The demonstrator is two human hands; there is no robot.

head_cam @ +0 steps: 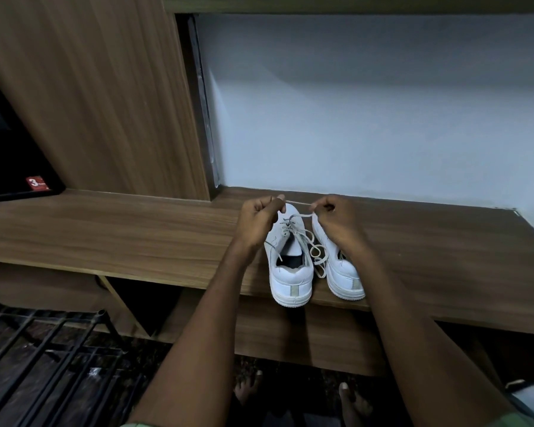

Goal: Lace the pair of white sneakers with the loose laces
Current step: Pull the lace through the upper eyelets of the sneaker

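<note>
Metal rack (43, 343) lower left — dark screen (10, 149) beside the shelf (121, 229).

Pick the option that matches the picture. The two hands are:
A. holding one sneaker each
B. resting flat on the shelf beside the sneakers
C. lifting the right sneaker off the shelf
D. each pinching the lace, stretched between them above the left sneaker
D: the left hand and right hand each pinch the lace, which runs between them over the left sneaker; both sneakers stand on the shelf.
</note>
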